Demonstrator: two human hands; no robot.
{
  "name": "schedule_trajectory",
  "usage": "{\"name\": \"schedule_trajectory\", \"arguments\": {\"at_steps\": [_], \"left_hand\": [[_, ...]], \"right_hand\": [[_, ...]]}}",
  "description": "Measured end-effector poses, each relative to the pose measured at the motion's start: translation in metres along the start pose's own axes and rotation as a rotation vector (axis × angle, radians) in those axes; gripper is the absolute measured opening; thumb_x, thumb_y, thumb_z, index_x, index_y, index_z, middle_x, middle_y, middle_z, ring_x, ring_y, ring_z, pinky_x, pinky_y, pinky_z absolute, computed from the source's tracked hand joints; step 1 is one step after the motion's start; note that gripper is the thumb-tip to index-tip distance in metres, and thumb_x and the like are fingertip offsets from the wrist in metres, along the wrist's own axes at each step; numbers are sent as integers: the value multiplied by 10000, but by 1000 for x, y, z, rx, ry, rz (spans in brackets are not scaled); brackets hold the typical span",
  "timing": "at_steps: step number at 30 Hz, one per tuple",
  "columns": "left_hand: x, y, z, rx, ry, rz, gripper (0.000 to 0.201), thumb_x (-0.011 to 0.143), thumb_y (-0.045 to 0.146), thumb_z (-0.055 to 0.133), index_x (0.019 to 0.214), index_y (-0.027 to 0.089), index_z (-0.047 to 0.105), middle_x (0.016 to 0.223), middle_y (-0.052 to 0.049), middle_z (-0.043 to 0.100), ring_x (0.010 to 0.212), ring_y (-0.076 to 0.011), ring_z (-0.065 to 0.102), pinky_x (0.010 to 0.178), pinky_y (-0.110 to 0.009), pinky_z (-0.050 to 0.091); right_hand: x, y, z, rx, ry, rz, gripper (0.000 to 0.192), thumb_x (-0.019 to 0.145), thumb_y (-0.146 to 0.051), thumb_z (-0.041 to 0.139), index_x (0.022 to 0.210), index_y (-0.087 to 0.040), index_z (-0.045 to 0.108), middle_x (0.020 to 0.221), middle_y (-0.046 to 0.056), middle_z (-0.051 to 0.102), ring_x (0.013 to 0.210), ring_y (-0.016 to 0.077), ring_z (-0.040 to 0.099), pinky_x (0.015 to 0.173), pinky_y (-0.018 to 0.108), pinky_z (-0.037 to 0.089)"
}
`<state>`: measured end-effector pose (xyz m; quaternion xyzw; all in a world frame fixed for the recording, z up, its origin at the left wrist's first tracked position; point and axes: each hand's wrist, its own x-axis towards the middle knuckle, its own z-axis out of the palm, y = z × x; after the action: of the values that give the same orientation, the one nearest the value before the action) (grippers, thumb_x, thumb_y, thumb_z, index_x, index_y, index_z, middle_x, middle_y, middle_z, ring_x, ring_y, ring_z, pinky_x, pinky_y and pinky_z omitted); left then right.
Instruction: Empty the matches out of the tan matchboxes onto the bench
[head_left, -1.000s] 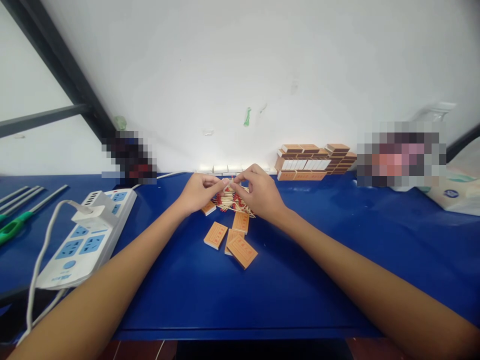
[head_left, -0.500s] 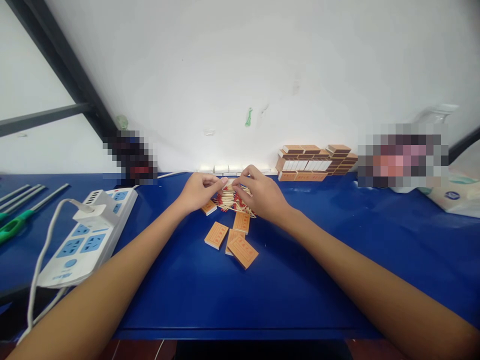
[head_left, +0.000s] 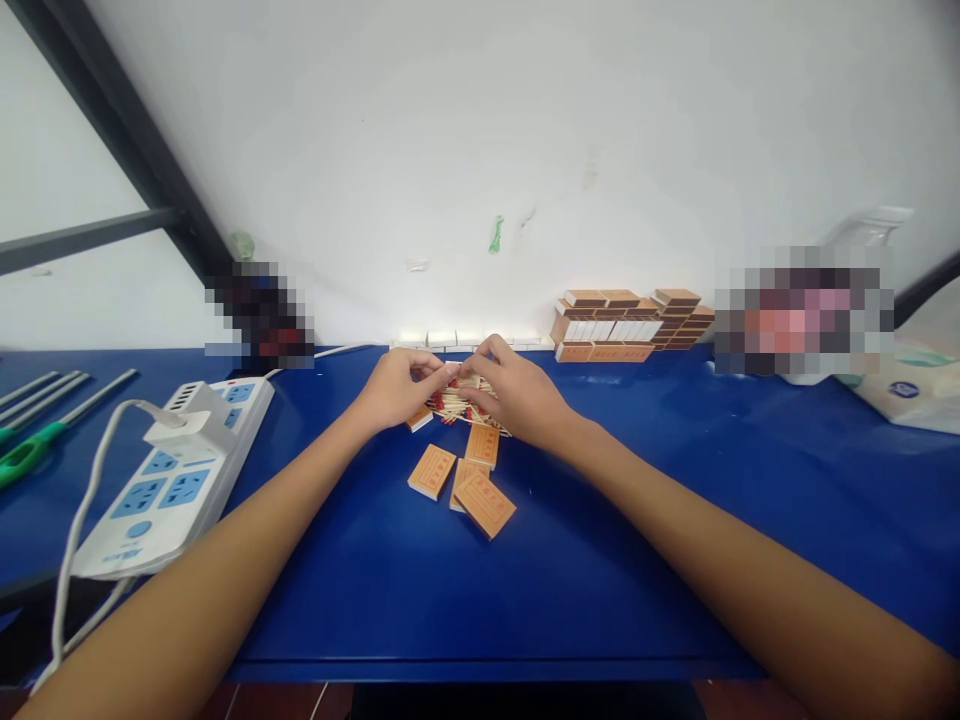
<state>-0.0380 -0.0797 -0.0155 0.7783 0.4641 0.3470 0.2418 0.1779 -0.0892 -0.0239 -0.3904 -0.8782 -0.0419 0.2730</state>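
Here's the bare left forearm (head_left: pixel 217 540), slanting in from eight o'clock, its left hand (head_left: pixel 401 388) just off centre towards nine, thumb stretched towards three! Opposite, the bare right forearm (head_left: pixel 727 540) angles in from four, the right hand (head_left: pixel 521 393) palm-down, index finger (head_left: pixel 493 347) arched, tips towards nine. Fingertips close together, their grip hard to make out!

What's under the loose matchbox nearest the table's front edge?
Another matchbox sticks out from beneath the top matchbox, on its far-left side; blue tabletop shows around them. The lower one's covered part, and anything else underneath, can't be seen.
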Motion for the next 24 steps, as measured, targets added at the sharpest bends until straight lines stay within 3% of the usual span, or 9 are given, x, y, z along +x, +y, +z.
{"name": "schedule_trajectory", "arguments": {"at_steps": [10,14,19,24], "left_hand": [[0,-2,1,28,-3,-25,358,931,473,626,789,174,763,777,-55,757,665,-140,619,631,-256,449],[1,-3,1,33,-1,-14,371,946,472,606,787,176,764,749,-49,742,661,-139,604,621,-257,432],[2,-6,-1,47,-1,23,369,963,454,589,800,171,760,788,-51,748,709,-144,620,658,-260,446],[3,-11,-3,68,16,62,313,960,418,600,860,179,775,817,-38,743,747,-149,603,672,-263,443]], "right_hand": [[0,1,2,-137,9,-10,143,988,-301,617,1069,-183,619,1143,109,566,797,173,549,541,271,315],[0,0,1,-78,44,18,176,994,-331,616,1088,-182,616,1141,105,584,804,177,569,585,283,372],[1,7,3,95,122,166,213,989,-300,618,1166,-181,613,1097,90,632,832,190,602,682,305,430],[4,17,10,216,76,198,79,938,-247,675,982,-181,680,974,61,676,775,172,584,725,305,421]]}}
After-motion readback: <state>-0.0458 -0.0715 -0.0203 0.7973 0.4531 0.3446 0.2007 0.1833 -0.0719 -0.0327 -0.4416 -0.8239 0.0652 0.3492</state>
